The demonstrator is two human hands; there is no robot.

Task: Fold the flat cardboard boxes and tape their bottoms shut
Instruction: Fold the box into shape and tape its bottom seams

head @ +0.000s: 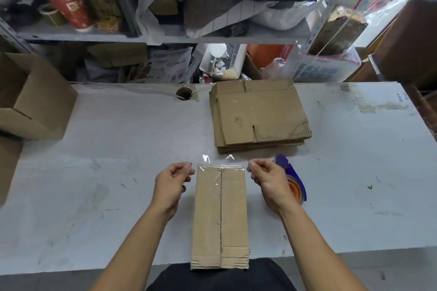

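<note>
We see the folded box point(220, 217) standing on the table point(118, 172) at its near edge, between our hands. Clear tape point(220, 167) runs across its far end. Our left hand point(171, 182) and right hand point(268, 181) sit just beside the box's far corners, fingers curled; whether they pinch the tape ends we cannot tell. The tape dispenser point(294, 182) lies behind the right hand, the stack of flat boxes point(259, 114) farther back

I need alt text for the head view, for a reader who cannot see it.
Two hands, left hand and right hand, hold clear tape across the far end of a folded cardboard box on a white table; flat boxes lie beyond.
</note>
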